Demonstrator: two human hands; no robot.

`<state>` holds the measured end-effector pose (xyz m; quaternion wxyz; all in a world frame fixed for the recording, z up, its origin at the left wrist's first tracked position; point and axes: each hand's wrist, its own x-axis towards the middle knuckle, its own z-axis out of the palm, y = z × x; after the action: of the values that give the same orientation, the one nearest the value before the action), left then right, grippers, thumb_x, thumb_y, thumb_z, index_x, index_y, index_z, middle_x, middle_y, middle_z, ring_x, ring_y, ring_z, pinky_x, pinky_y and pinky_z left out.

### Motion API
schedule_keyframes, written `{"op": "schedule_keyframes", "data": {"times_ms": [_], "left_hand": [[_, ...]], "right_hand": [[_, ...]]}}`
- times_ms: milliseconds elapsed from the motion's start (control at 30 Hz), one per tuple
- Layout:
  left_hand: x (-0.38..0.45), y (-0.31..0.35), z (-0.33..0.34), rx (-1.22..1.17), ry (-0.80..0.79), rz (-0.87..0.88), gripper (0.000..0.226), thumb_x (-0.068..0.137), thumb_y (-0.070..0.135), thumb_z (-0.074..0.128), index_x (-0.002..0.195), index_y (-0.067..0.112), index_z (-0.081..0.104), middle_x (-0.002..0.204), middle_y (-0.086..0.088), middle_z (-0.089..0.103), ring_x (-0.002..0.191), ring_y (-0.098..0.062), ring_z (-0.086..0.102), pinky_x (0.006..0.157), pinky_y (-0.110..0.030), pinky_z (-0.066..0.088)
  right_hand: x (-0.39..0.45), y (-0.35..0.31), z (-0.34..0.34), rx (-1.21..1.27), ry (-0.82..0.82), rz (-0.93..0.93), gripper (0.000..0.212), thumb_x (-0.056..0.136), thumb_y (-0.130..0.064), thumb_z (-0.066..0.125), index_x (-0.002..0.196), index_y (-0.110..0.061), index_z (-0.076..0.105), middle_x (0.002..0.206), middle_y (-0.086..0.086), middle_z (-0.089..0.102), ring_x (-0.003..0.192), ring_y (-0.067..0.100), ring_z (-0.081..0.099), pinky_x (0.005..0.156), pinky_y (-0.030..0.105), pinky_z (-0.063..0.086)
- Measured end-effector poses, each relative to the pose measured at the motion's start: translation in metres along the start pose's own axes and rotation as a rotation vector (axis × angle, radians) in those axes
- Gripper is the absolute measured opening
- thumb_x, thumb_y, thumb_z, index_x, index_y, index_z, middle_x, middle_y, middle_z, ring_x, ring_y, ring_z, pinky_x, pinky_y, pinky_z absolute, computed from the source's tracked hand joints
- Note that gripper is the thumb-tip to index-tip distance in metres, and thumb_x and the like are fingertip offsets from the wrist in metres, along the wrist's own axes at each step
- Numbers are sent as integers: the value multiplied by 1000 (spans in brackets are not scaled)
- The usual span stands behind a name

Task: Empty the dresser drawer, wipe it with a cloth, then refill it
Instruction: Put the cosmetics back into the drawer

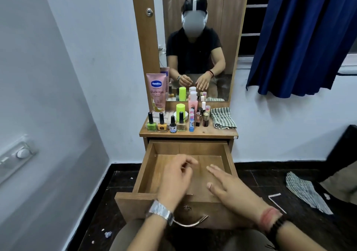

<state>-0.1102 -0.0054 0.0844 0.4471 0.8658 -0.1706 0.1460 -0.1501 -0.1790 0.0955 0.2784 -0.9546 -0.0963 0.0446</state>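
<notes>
White walls frame a crowded tabletop (193,134); bottles (161,122) at left could topple when anyone reaches for the folded cloth (222,118). Below, the bare drawer (146,173) sits open; left hand (176,179) loosely curled, right hand (229,186) spread, both holding nothing.

Pink tube (156,92), standing at the back left of the dresser top (212,133): "Vaseline" in a blue badge, "Gluta-Hya" beneath, "10X" lower down. Small dark-capped bottle (173,125), front row: label blurred, unreadable. Other labels illegible.
</notes>
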Motion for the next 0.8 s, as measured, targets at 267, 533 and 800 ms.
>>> {"op": "schedule_keyframes", "data": {"times_ms": [267, 533, 800], "left_hand": [[140, 7, -80, 92, 294, 50, 16, 88, 12, 58, 98, 23, 64, 100, 7, 66, 88, -6, 62, 75, -22, 53], [280, 4, -122, 661, 233, 74, 49, 86, 5, 53, 132, 23, 50, 141, -1, 44, 124, -26, 43, 96, -40, 44], [302, -3, -128, 871, 100, 49, 20, 93, 29, 53, 105, 24, 68, 108, -5, 67, 91, -29, 61, 71, -36, 52]], "right_hand": [[-9, 6, 11, -179, -76, -100, 59, 98, -49, 31, 152, -32, 13, 159, -15, 11, 144, 1, 10, 116, 26, 6], [-4, 11, 19, -240, -159, -122, 60, 96, -47, 38, 150, -36, 14, 160, -16, 6, 144, 1, 9, 116, 26, 7], [-3, 11, 19, -247, -191, -144, 63, 96, -47, 40, 151, -36, 11, 159, -18, 4, 144, -1, 7, 115, 25, 5]]}}
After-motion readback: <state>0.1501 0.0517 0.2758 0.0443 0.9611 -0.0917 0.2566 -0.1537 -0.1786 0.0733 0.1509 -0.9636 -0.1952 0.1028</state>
